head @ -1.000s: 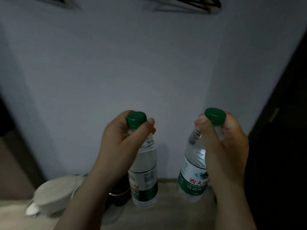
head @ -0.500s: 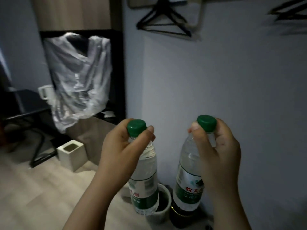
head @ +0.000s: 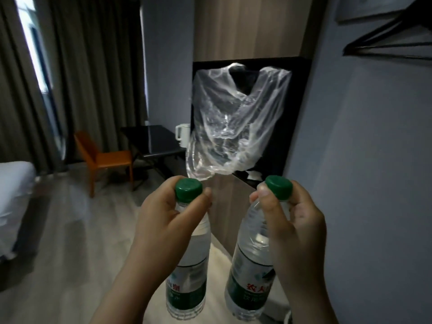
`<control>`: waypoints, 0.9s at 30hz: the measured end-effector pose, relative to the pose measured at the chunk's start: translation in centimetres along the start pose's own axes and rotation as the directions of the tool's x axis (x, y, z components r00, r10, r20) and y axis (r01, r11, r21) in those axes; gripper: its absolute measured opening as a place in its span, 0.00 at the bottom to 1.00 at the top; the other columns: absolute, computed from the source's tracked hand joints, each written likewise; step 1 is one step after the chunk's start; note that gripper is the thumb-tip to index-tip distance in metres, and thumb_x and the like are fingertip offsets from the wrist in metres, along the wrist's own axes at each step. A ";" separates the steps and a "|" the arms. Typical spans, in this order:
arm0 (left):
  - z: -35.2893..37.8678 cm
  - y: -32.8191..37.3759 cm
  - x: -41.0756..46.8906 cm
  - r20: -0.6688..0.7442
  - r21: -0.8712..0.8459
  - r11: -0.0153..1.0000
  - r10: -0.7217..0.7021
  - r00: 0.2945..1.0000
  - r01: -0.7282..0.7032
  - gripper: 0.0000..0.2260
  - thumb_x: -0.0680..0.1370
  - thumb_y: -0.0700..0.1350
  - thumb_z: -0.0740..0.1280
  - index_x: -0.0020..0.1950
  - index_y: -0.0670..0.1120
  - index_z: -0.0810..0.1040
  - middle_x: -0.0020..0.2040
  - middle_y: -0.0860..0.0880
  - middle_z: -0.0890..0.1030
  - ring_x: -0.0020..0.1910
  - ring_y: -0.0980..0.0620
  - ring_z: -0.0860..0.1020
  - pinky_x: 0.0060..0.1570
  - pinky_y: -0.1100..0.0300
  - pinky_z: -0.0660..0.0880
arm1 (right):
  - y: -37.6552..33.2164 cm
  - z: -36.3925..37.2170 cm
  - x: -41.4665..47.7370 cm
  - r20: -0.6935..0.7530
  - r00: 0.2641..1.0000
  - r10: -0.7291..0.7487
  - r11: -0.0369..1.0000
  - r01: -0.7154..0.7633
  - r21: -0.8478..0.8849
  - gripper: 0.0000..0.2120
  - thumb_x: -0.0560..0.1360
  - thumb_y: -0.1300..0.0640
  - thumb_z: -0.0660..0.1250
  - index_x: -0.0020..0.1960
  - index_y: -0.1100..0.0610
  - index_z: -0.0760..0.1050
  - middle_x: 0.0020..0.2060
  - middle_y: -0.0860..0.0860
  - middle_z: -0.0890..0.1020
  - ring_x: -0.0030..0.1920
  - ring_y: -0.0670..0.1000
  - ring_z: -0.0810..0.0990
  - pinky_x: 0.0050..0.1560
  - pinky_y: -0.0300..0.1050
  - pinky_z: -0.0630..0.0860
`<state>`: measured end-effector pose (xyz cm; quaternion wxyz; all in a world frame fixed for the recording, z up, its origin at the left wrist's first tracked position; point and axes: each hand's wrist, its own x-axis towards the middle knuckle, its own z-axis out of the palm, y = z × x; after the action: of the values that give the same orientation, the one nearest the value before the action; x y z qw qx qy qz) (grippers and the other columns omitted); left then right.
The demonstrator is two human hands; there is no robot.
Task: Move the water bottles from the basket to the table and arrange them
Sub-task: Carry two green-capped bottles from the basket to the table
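Note:
I carry two clear water bottles with green caps and green labels, both upright in the air in front of me. My left hand (head: 163,220) grips the neck of the left bottle (head: 189,272) just under its cap. My right hand (head: 294,230) grips the neck of the right bottle (head: 247,272) the same way. A dark table (head: 152,141) stands far ahead by the curtains, with a white kettle (head: 182,134) on it. No basket is in view.
An orange chair (head: 102,157) sits left of the dark table. A clear plastic bag (head: 233,127) hangs over a black niche ahead. A grey wall (head: 362,160) with a black hanger (head: 392,40) runs along my right. A white bed (head: 14,183) lies at left.
The view has swung left, from the grey wall corner to the room with table, chair and curtains. Both hands keep the same hold on the bottles.

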<state>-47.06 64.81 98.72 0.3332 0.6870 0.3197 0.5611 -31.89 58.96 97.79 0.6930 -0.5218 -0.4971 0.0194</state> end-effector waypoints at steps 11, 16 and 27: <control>-4.9 -10.0 11.3 -0.205 0.148 0.988 -0.008 0.979 0.039 0.11 0.72 0.56 0.67 0.40 0.48 0.79 0.40 0.52 0.81 0.39 0.55 0.79 0.38 0.64 0.75 | 7.8 15.7 8.5 0.165 0.986 -0.008 0.981 -0.025 0.192 0.12 0.71 0.41 0.65 0.43 0.50 0.77 0.38 0.48 0.83 0.40 0.49 0.82 0.44 0.53 0.80; -5.5 -13.3 18.6 -0.263 0.205 0.978 0.013 0.965 0.042 0.14 0.72 0.57 0.66 0.40 0.46 0.79 0.40 0.51 0.80 0.41 0.53 0.78 0.39 0.66 0.74 | 11.5 22.1 14.7 0.234 0.971 -0.054 0.966 -0.009 0.259 0.10 0.72 0.43 0.65 0.44 0.49 0.77 0.39 0.45 0.82 0.41 0.46 0.81 0.43 0.42 0.78; -11.2 -24.0 30.4 -0.366 0.244 0.963 -0.018 0.931 0.114 0.13 0.72 0.56 0.68 0.39 0.46 0.79 0.40 0.53 0.81 0.41 0.56 0.79 0.40 0.70 0.73 | 18.5 37.7 22.2 0.360 0.928 -0.097 0.956 -0.014 0.294 0.10 0.74 0.45 0.65 0.43 0.51 0.77 0.37 0.46 0.81 0.39 0.44 0.79 0.39 0.28 0.71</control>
<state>-54.58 104.37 97.77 0.1943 0.5991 0.4695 0.6187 -38.37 106.00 97.42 0.6560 -0.3901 -0.6217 0.1757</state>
